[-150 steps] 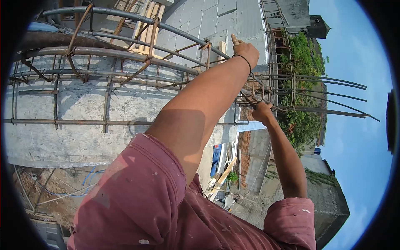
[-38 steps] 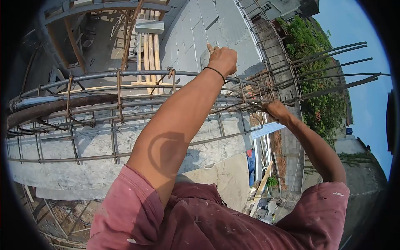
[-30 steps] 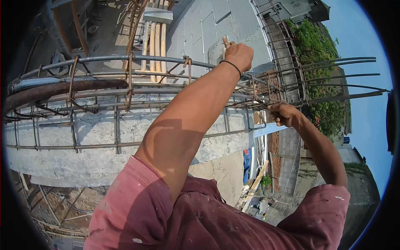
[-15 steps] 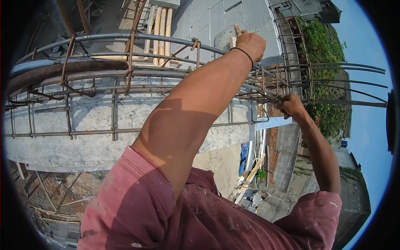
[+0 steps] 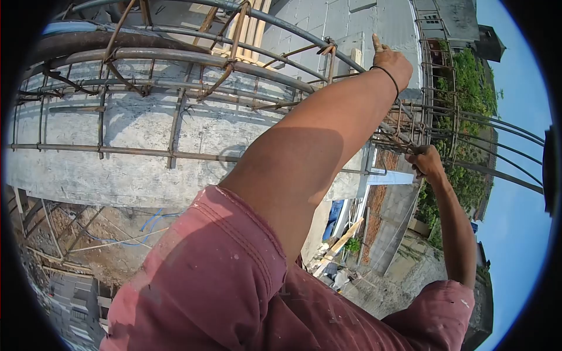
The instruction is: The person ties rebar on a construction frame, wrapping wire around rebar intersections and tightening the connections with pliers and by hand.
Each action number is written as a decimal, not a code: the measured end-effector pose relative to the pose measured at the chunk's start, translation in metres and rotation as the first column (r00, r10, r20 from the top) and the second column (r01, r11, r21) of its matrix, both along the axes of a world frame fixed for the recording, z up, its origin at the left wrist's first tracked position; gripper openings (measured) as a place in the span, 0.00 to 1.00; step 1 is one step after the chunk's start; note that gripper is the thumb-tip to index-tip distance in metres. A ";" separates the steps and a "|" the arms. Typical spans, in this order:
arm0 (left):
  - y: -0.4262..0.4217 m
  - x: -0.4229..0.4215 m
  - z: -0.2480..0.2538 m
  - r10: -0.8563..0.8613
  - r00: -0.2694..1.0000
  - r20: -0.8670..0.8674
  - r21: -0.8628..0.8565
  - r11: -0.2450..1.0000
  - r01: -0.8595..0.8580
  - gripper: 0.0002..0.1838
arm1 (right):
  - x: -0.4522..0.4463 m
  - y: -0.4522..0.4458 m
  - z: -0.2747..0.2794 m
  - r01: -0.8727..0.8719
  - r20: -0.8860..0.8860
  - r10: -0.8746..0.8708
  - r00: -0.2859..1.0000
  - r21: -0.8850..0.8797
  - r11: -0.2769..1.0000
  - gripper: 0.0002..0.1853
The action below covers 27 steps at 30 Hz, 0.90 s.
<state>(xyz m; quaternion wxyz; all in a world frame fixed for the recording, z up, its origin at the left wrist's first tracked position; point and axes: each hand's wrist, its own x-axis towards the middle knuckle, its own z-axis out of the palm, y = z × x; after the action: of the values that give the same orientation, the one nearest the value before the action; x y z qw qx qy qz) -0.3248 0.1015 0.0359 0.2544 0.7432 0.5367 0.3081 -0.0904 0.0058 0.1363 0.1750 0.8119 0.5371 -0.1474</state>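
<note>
My left hand [image 5: 393, 65], with a black band at its wrist, is beyond the rebar cage's upper bars. One digit points out while the other fingers curl out of sight; what they hold is hidden. My right hand [image 5: 427, 161] is closed in a fist at the crowded end of the rebar cage [image 5: 199, 61]. Whatever is in that fist cannot be made out. Long bars tied with square stirrups make up the cage, which runs from the left edge and passes behind my left forearm. Several loose bar ends [image 5: 503, 126] stick out beyond my right hand.
A pale concrete surface [image 5: 134, 181] lies behind the cage. Grey block wall [image 5: 345, 23] and light wooden strips [image 5: 253, 35] are at the top. Beneath are rubble ground [image 5: 117, 234] with blue hose, a wooden plank [image 5: 339, 248] and a brick wall [image 5: 376, 213]. Trees [image 5: 477, 99] stand at right.
The view has shifted and tilted, so the cage sits higher at left. Both hands appear farther right and slightly lower in frame. Their poses look much the same.
</note>
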 end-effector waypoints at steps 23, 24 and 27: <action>0.003 0.000 0.001 -0.031 1.000 -0.004 -0.024 0.999 0.031 0.13 | 0.031 0.013 -0.005 0.495 -0.498 -0.501 0.708 -0.155 0.855 0.06; 0.003 0.001 0.001 -0.022 1.000 -0.016 -0.017 1.000 0.022 0.12 | 0.037 0.014 -0.005 0.500 -0.498 -0.502 0.707 -0.150 0.853 0.06; 0.005 -0.001 0.003 -0.047 0.999 -0.020 -0.039 0.998 0.047 0.12 | 0.035 0.013 0.002 0.410 -0.543 -0.461 0.702 -0.220 0.885 0.10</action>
<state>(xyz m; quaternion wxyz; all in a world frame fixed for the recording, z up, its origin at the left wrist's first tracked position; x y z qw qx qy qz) -0.3254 0.1069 0.0385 0.2702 0.7537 0.5275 0.2841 -0.0557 0.0185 0.1382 -0.0042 0.8228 0.3506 -0.4473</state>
